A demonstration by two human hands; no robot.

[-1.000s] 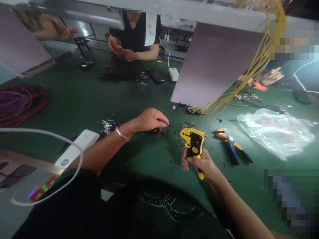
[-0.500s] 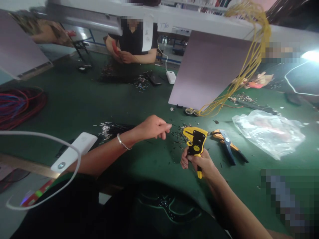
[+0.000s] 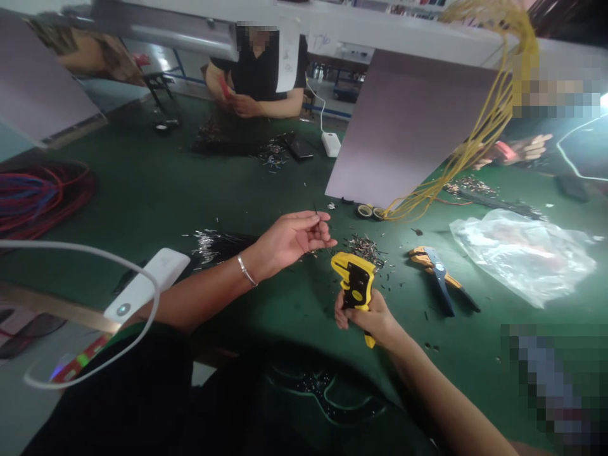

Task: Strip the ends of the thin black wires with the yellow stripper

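Note:
My left hand (image 3: 297, 242), palm turned up and a bracelet on its wrist, pinches a thin black wire (image 3: 315, 208) between thumb and forefinger. Its other fingers are loosely curled. The wire's short end points up, away from me. Just to the right, my right hand (image 3: 373, 315) is wrapped around the handle of a yellow and black wire stripper (image 3: 357, 285). The tool's head stands close to my left fingertips but apart from them. Behind the tool lies a pile of short cut wire bits (image 3: 365, 247). A bundle of black wires (image 3: 223, 244) with bare bright ends lies behind my left forearm.
A second stripper (image 3: 437, 272) and a clear plastic bag (image 3: 522, 253) lie at right. Yellow wires (image 3: 468, 158) hang beside a grey panel (image 3: 403, 126). A white power bank (image 3: 149, 282) and red-blue wire coils (image 3: 38, 196) are at left. Co-workers sit opposite.
My left hand has rolled palm-up, and the wire's end now points away from me. My right hand has brought the stripper left and slightly nearer to me.

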